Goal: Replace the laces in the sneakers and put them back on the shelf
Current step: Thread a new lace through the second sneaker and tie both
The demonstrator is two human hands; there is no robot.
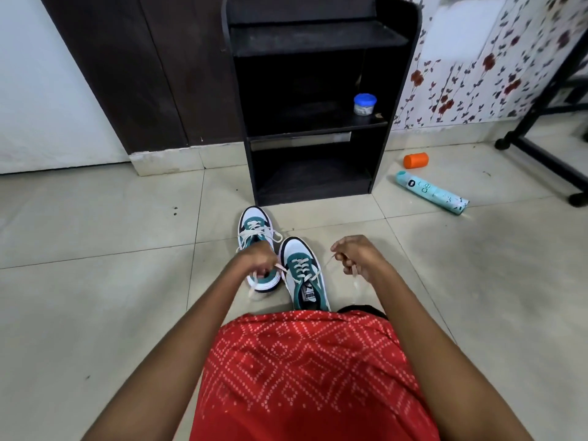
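Two sneakers stand in the middle part of the floor [95,218], just before the bottom edge of the black shelf [313,183]. The farther sneaker [254,226] is on the left, its lace through the eyelets and lying loose. The nearer sneaker [302,276] stands close beside it on the right, toe toward the shelf.

I judge the step is drawing tight the lace of the nearer sneaker. To do it well, both ends should be pulled with equal force, outward and a little upward, so the shoe does not slide and the two ends come out the same length. The flat lace should not twist at the top eyelets.

The left hand [257,261] hovers over the heel of the farther sneaker, fingers curled, pinching the left lace end [280,267]. The right hand [354,257] pinches the right lace end [327,261], and the tail hangs below it. Both forearms reach forward from the body, one hand on each side of the nearer sneaker.
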